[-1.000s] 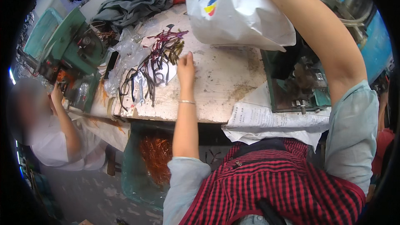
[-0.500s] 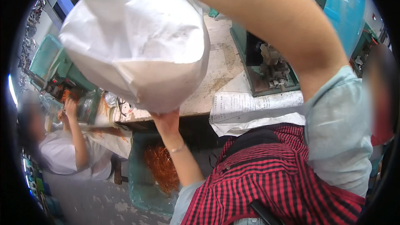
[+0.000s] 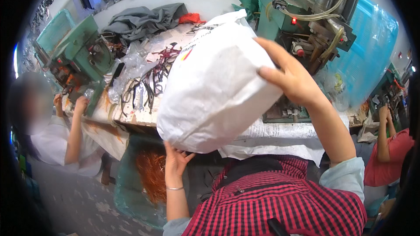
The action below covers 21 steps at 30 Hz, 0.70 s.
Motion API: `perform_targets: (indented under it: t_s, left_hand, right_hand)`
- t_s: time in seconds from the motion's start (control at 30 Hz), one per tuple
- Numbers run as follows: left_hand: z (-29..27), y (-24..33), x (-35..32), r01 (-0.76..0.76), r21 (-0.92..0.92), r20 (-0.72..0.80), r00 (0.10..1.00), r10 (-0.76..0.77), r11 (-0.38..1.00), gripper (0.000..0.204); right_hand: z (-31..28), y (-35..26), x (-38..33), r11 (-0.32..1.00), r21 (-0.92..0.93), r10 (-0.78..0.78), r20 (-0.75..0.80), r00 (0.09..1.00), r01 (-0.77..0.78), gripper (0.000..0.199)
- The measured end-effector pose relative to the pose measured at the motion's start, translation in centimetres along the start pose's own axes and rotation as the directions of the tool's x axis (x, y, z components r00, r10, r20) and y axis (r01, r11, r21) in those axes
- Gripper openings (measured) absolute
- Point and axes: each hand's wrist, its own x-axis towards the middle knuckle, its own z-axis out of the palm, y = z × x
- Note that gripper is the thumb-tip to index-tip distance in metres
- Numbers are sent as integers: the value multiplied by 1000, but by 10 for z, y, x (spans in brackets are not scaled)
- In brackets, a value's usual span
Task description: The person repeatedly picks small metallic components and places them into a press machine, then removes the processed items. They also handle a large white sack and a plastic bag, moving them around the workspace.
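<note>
A large white plastic sack with some print on its side is held up in front of me, over the table's front edge. My right hand grips its upper right edge, thumb on the near face. From below, my left hand supports the sack's lower left corner, its fingertips partly hidden under it. Whatever the sack contains cannot be seen. Beside it on the table lie several dark and red spectacle frames, some in clear plastic bags, and a wrench.
A green machine with hoses and a red light stands to the right, beside a blue plastic-wrapped bundle. Grey cloth lies at the back. Below left is a green bin with orange strands. People work at both sides.
The sack has come down and to the right, uncovering the tabletop behind it. My right arm has lowered from across the upper view, and my right hand now shows on the sack's edge.
</note>
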Motion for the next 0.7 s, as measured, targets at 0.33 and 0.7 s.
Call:
perform_targets:
  t_s: [0.33, 0.7]
  left_hand:
    - [40, 57, 14, -374, 32, -145, 916, 375, 927, 68]
    - [256, 343, 67, -707, -132, 332, 629, 703, 695, 36]
  right_hand:
    - [24, -33, 98, 680, -664, -451, -46, 892, 309, 22]
    - [-241, -60, 331, 638, -738, -635, -341, 693, 222, 40]
